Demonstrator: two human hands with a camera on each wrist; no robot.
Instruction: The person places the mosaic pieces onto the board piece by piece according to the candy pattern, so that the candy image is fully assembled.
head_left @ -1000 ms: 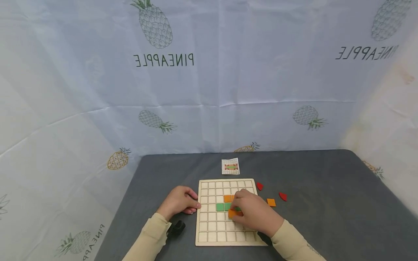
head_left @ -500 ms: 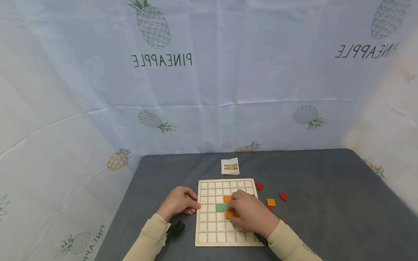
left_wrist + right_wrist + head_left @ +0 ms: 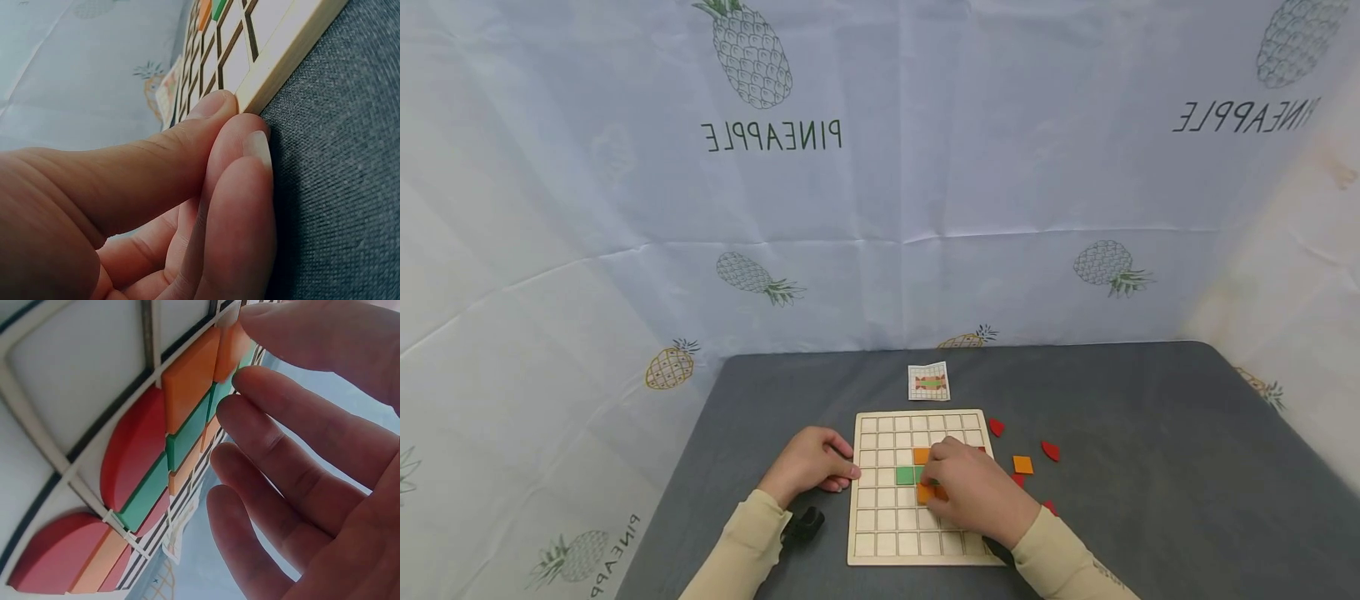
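Note:
My left hand [image 3: 808, 462] pinches the left edge of the wooden grid board [image 3: 880, 546], thumb on top and a fingertip against the side. Over the board's middle, my right hand [image 3: 981, 487] holds an orange square tile [image 3: 232, 350] between thumb and index finger, down at the grid; its other fingers are straight. A second orange tile [image 3: 190, 378] lies right beside it. Green tiles [image 3: 906, 476] form a row behind these, with another orange tile [image 3: 921, 456] farther back. Curved red pieces [image 3: 134, 447] sit at the row's right end, mostly hidden by my hand in the head view.
A small pattern card [image 3: 928, 382] lies behind the board. To the right, on the dark table [image 3: 1135, 492], are a loose orange tile [image 3: 1022, 465] and several red pieces [image 3: 1050, 451]. A pineapple-print cloth [image 3: 880, 167] hangs behind the table.
My right hand has shifted slightly left, and the orange tile under its fingers has moved left into line with the grid. Red pieces beside my right sleeve have come into view. My left hand stays put.

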